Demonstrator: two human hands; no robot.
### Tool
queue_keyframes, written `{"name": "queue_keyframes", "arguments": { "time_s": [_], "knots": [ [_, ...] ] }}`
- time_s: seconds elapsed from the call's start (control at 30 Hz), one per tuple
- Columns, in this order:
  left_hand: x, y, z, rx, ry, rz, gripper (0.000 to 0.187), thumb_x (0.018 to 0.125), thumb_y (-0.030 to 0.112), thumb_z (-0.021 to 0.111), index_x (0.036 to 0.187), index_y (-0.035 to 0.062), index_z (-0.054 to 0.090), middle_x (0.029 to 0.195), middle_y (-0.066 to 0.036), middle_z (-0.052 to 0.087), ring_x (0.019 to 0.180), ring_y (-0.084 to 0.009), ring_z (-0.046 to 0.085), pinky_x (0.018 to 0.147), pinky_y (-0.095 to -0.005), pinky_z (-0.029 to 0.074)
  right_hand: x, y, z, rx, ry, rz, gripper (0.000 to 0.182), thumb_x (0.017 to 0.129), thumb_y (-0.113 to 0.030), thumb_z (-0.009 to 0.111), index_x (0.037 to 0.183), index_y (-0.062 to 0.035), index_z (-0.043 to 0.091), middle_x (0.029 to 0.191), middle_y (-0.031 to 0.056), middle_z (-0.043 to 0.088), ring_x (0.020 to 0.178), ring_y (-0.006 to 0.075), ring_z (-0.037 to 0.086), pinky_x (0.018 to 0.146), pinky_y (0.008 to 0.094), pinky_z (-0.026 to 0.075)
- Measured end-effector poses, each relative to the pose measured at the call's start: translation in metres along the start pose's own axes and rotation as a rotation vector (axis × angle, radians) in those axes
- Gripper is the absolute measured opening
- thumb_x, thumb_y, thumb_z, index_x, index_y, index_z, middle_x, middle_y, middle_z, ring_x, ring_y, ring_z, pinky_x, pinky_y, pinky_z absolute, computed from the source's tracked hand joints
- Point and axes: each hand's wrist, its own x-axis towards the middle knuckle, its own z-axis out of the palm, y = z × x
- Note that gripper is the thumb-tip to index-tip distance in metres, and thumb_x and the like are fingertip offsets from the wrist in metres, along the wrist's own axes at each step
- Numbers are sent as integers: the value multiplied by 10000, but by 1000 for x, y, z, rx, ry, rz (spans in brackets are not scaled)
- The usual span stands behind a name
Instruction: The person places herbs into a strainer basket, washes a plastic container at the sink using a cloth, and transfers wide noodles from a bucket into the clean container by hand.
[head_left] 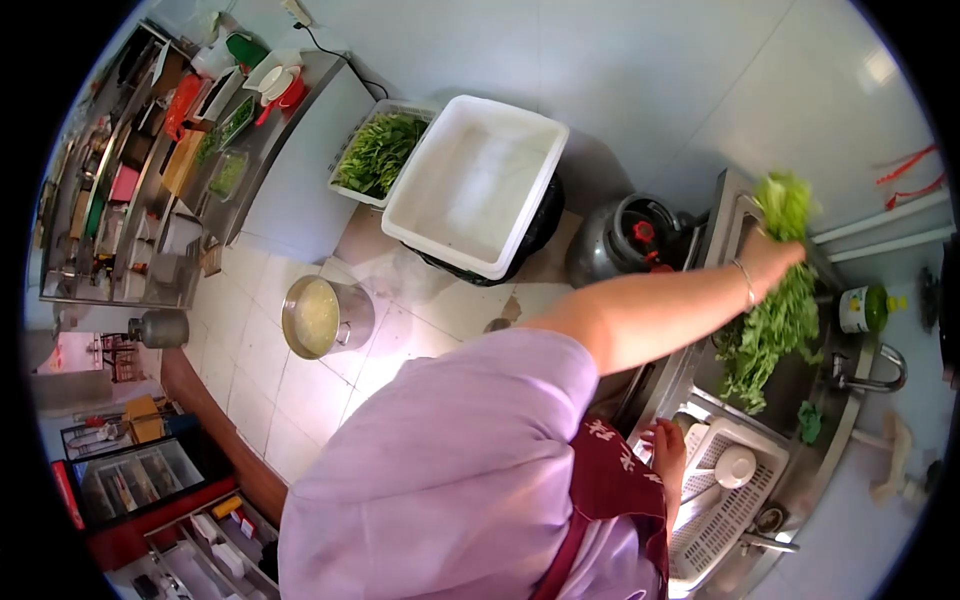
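Note:
My left hand (772,262) is closed around a bunch of leafy greens (765,340), with a bracelet on the wrist. The pale, bright green end sticks out above the fist, and darker leaves hang over the sink basin (712,375). My right hand (667,447) is low in front of the maroon apron (618,470), by the sink's front edge. Its fingers look loosely bent and apart, with nothing visible in them. Beside it, a white perforated basket (715,530) holds a white round item (735,466), possibly an upturned bowl or lid.
A faucet (880,375) and green-labelled bottle (865,309) stand behind the sink. On its left is a gas cylinder (630,240). A large white tub (480,180), a crate of greens (375,155) and a metal pot (325,318) are behind me, near a cluttered counter (260,150).

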Motion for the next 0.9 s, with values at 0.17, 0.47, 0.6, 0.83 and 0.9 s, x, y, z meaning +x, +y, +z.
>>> {"name": "queue_keyframes", "arguments": {
  "time_s": [0.17, 0.47, 0.6, 0.83, 0.9],
  "knots": [
    [-23, 115, -80, -121, 215, -160, 628, 660, 267, 711, 1208, 60, 486, 1403, -173, 317, 1274, -276, 278, 1039, -473, 203, 21, -18, 19, 56, 3, -77, 248, 913, -159, 489, 1082, 19, 524, 911, 90, 635, 755, 143, 619, 635, 242, 483],
    [-69, 271, -325, -180, 474, 205, 171, 754, 208, 644, 870, 109, 566, 874, -31, 587, 830, -199, 560, 738, -394, 476, 116, -79, 139, -216, -202, -177, 268, 886, -214, 533, 1063, -12, 553, 819, 74, 619, 679, 122, 575, 614, 270, 461],
    [-96, 291, -417, -218, 569, 237, 228, 784, 173, 619, 966, 48, 560, 922, -70, 600, 851, -229, 578, 763, -394, 489, 199, -80, 240, -478, -245, -308, 306, 845, -268, 551, 1066, -56, 563, 918, 141, 634, 859, 272, 610, 753, 352, 470],
    [-118, 321, -505, -188, 545, 277, 263, 843, 174, 526, 1046, 7, 549, 1020, -104, 598, 914, -264, 576, 819, -398, 475, 254, -137, 387, -890, -28, 22, 553, 782, -324, 616, 1162, 33, 431, 1027, 183, 618, 976, 313, 595, 819, 387, 481],
    [-123, 325, -519, -204, 552, 273, 268, 846, 169, 519, 1056, 5, 545, 1030, -107, 595, 926, -267, 572, 827, -399, 471, 257, -133, 396, -874, -23, 84, 583, 770, -317, 626, 1178, 36, 408, 1038, 192, 613, 989, 313, 593, 830, 390, 481]
  ]
}}
